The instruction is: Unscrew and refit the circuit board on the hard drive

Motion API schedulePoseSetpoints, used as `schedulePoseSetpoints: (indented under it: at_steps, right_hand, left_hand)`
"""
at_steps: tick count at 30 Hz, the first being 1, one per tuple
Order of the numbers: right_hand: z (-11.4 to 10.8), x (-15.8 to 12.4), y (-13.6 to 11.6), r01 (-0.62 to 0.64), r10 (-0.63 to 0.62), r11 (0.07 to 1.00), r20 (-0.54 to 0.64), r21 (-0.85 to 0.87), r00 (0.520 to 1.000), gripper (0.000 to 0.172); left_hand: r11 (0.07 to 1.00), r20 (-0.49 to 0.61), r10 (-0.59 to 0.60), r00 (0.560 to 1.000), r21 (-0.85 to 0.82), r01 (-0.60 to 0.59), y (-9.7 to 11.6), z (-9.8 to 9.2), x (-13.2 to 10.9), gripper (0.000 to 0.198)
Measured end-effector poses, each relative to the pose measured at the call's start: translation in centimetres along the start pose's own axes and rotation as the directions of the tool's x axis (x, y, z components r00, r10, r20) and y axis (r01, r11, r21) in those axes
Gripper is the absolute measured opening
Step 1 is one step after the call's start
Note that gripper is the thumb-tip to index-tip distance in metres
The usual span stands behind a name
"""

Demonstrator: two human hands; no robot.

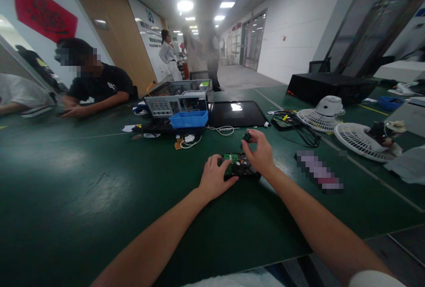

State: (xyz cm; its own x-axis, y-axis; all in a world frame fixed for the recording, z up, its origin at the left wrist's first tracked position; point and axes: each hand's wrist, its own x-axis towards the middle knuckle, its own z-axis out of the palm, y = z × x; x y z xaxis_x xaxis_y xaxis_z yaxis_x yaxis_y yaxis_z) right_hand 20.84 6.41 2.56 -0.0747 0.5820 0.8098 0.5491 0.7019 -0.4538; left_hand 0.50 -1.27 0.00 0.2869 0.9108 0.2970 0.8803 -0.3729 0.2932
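A small black device with an exposed green circuit board (237,165) lies on the green table (99,189) in front of me. My left hand (214,178) rests on its left side, fingers curled over the edge and gripping it. Just above the device's right end, my right hand (260,152) is raised, its fingertips pinched on a small dark part (246,136). What that part is I cannot make out.
Behind the device are a blue tray (188,119), an open computer case (177,97), a black panel (236,113) and loose cables (191,142). Two white fan parts (320,112) (361,141) lie to the right. A person sits at far left; others stand in the corridor.
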Motion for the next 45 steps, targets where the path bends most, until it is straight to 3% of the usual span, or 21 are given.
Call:
schedulePoseSetpoints:
  at_steps: [6, 13, 25, 37, 41, 45]
  right_hand:
    - [0.1, 0.0, 0.3, -0.005, 0.004, 0.999, -0.039, -0.039, 0.999, 0.034]
    - [-0.4, 0.3, 0.1, 0.035, -0.036, 0.997, -0.012, -0.063, 0.999, 0.031]
    - [-0.2, 0.5, 0.1, 0.085, -0.092, 0.992, -0.07, -0.097, 0.993, 0.03]
    - [0.7, 1.5, -0.9, 0.128, -0.116, 0.979, 0.081, -0.161, 0.99, 0.027]
    - [1.2, 2.0, -0.9, 0.179, -0.162, 0.977, 0.144, -0.115, 0.976, 0.03]
    - [1.5, 1.7, -0.9, 0.132, -0.13, 0.991, 0.168, -0.005, 0.977, 0.031]
  left_hand:
    - [0.994, 0.069, 0.049, 0.996, -0.105, -0.042, -1.1, 0.4, 0.5, 0.066]
    - [0.993, 0.105, 0.065, 0.992, -0.107, -0.054, -1.2, 0.5, 0.7, 0.072]
    - [0.977, 0.12, 0.179, 0.976, -0.139, -0.162, -2.8, 0.2, 1.8, 0.079]
    - [0.977, 0.077, 0.189, 0.979, -0.115, -0.18, -3.5, 0.3, 1.8, 0.077]
    - [0.977, 0.071, 0.189, 0.979, -0.111, -0.181, -3.9, -0.1, 1.5, 0.076]
    - [0.98, 0.097, 0.18, 0.979, -0.106, -0.17, -4.4, -0.7, 1.3, 0.077]
